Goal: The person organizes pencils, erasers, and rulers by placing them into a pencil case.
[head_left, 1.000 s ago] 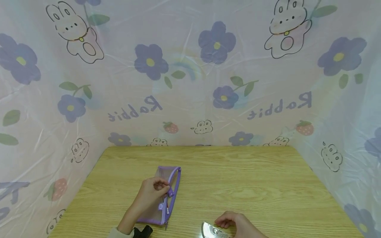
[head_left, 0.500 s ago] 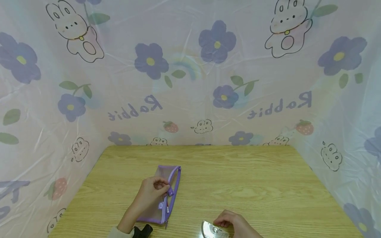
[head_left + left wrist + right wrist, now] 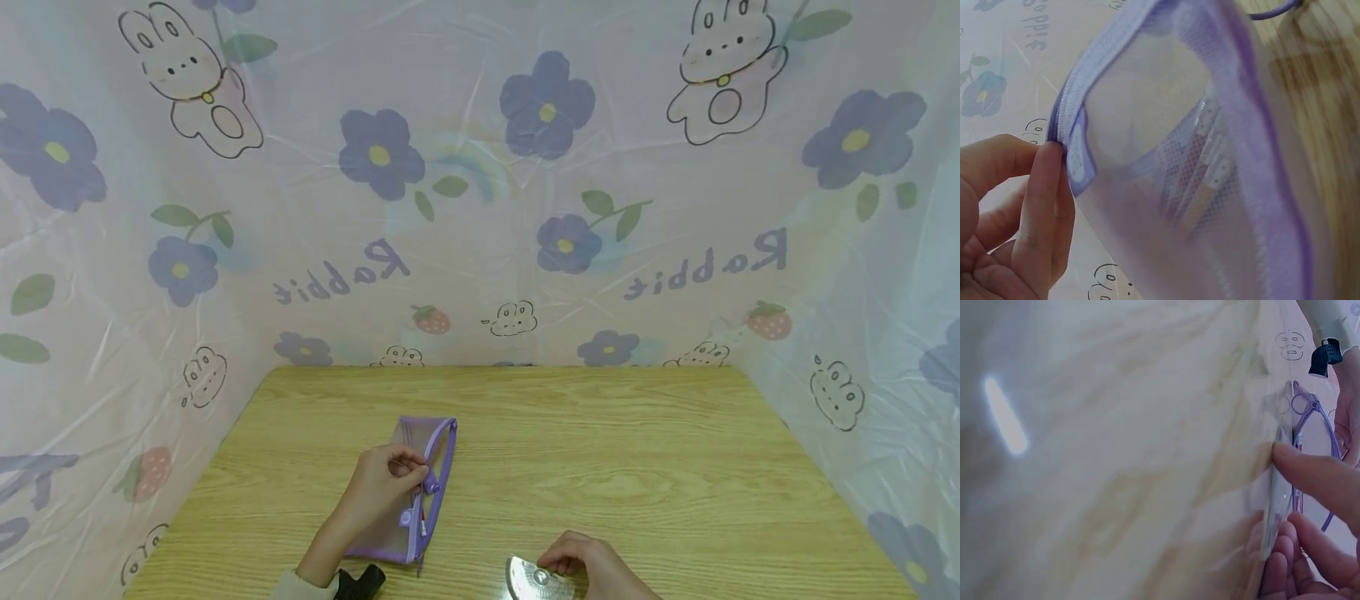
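A purple-edged mesh pencil case stands on the left of the table, its opening facing right. My left hand pinches the zipped rim of its opening between thumb and fingers; the left wrist view shows this grip close up. Through the mesh, several pencils show inside the case. Near the table's front edge lies a clear, shiny protractor, partly cut off by the frame. My right hand holds it by its edge, and in the right wrist view the protractor is seen nearly edge-on between the fingers.
The wood-grain table runs back to a curtain printed with rabbits and flowers, which also hangs along both sides. A black wrist device is strapped at the left sleeve.
My right hand has shifted slightly left, its fingertips coming onto the protractor's edge. The left hand and the pencil case have stayed in place.
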The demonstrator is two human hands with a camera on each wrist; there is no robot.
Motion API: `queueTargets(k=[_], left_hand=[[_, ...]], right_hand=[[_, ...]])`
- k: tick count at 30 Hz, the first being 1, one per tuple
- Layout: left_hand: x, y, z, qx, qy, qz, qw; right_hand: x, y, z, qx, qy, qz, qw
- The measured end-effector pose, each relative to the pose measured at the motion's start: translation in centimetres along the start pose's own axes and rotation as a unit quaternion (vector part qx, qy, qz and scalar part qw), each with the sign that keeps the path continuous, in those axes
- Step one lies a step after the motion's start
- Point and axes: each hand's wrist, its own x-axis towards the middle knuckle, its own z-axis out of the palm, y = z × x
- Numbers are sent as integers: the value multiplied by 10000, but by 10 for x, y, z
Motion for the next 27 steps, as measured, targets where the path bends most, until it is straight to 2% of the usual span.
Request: queueTargets(k=[5,13,20,24,27], left_hand=[[1,1,0,14,7,19,10000],[2,2,0,46,14,46,10000],[0,2,0,128,22,54,9999],[0,2,0,155,39,58,9999],[0,1,0,118,47,59,9999]], right_hand=[[1,-3,0,251,-30,461,9986],[5,4,7,-329,448,-192,9983],[4,2,4,47,129,77,9999],[6,1,5,17,122,42,9999],[7,0,4,77,132,177,9997]])
